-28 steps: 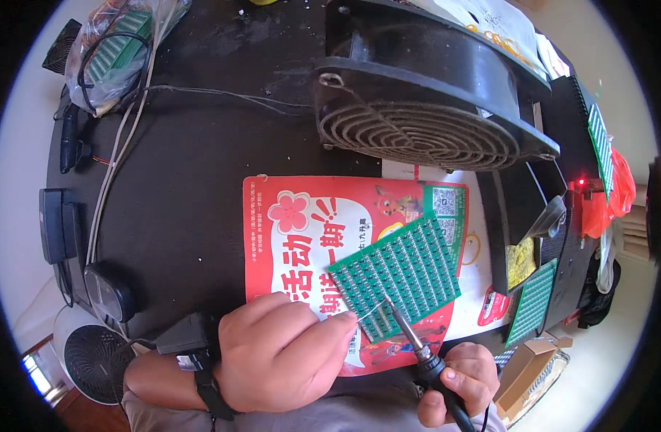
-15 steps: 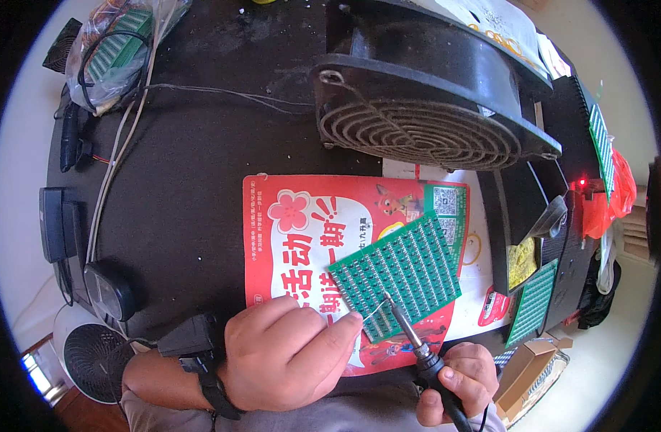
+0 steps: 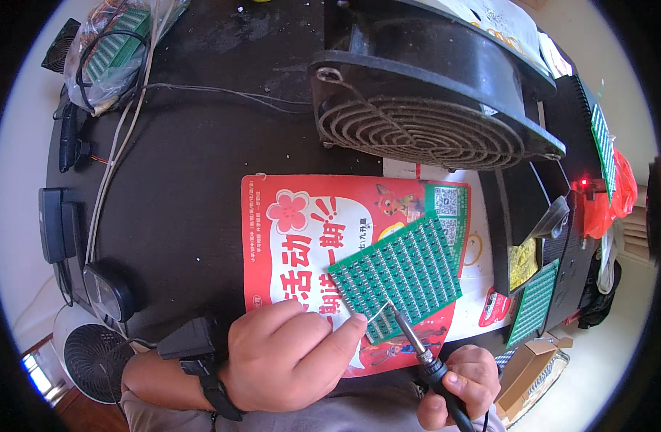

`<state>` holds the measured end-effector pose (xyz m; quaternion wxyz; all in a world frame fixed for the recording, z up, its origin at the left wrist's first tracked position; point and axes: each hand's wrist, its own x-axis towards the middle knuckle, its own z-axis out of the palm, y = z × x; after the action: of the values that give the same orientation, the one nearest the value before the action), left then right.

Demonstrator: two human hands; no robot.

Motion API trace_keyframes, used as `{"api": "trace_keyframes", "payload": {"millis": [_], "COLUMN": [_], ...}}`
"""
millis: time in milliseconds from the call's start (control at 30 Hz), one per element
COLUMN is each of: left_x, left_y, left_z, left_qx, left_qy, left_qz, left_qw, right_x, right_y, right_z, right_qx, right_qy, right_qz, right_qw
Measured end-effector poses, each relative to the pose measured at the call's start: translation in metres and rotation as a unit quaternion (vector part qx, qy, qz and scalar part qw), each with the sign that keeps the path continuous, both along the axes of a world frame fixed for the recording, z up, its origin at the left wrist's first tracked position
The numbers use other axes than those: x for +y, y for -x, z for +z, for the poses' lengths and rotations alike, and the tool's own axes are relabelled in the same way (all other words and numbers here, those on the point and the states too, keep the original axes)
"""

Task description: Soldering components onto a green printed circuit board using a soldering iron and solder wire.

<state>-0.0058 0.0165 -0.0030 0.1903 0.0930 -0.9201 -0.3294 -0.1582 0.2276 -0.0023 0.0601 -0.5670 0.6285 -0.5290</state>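
A green circuit board (image 3: 410, 263) with rows of small parts lies tilted on a red and white printed sheet (image 3: 273, 245). My right hand (image 3: 464, 389) is wrapped round the black handle of a soldering iron (image 3: 411, 335), whose tip touches or hovers just over the board's lower middle. Thumb and forefinger of my left hand (image 3: 287, 356) pinch a thin, silvery solder wire (image 3: 377, 312). The wire's free end reaches the iron's tip. Whether solder is melting there is too small to see. A black strap with a dark block sits on my left wrist.
A large black fan (image 3: 424, 129) with a wire grille stands just beyond the board. To the right are a yellow sponge (image 3: 523, 263) in a dark holder and another green board (image 3: 533, 302). Cables (image 3: 107, 187) and a black adapter (image 3: 55, 223) lie at the left.
The iron's tip has shifted slightly toward me and to the right on the board. My left hand has moved a little right with the solder wire. The board stays in place.
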Motion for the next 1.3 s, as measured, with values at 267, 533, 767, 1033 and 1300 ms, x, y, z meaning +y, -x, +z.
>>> {"api": "trace_keyframes", "payload": {"millis": [267, 533, 767, 1033, 1300], "left_x": [0.001, 0.006, 0.008, 0.008, -0.004], "left_y": [0.001, 0.004, 0.004, 0.003, -0.001], "left_z": [0.0, 0.001, 0.003, 0.008, 0.01], "left_qx": [-0.013, -0.051, -0.083, -0.053, -0.019], "left_qy": [-0.003, 0.051, 0.084, 0.031, -0.075], "left_qz": [-0.004, 0.01, 0.012, 0.031, 0.04], "left_qw": [1.0, 0.997, 0.993, 0.998, 0.996], "right_x": [0.002, 0.009, 0.014, 0.013, 0.002], "right_y": [-0.001, -0.004, -0.009, 0.012, 0.026], "right_z": [-0.003, -0.002, -0.009, -0.001, 0.001], "right_qx": [-0.006, -0.022, -0.019, 0.118, 0.194], "right_qy": [0.011, 0.003, 0.084, 0.094, -0.069], "right_qz": [0.001, -0.015, -0.07, -0.374, -0.411], "right_qw": [1.0, 1.0, 0.994, 0.915, 0.888]}}
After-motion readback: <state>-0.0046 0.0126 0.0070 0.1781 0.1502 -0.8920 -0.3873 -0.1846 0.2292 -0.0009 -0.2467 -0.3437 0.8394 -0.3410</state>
